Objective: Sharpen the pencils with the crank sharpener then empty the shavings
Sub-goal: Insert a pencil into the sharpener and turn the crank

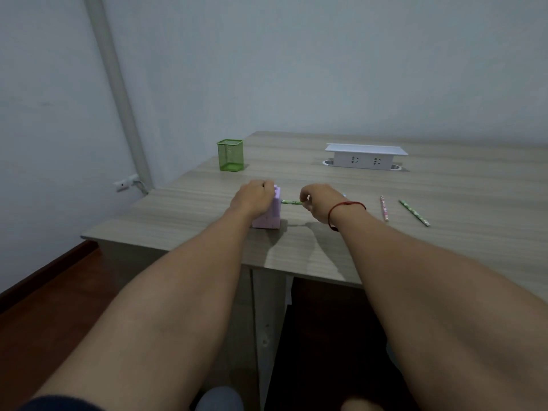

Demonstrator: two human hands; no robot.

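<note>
A lilac crank sharpener stands on the wooden desk near its front edge. My left hand is clamped over its top and left side, hiding the crank. A green patterned pencil lies level, its left end in the sharpener's right face. My right hand, with a red string on the wrist, pinches the pencil's right end. Two more pencils lie on the desk to the right: a pink one and a green one.
A green mesh pencil cup stands at the back left of the desk. A white pop-up socket box sits at the back centre. The desk's left edge drops to a dark red floor; a grey pipe runs up the wall.
</note>
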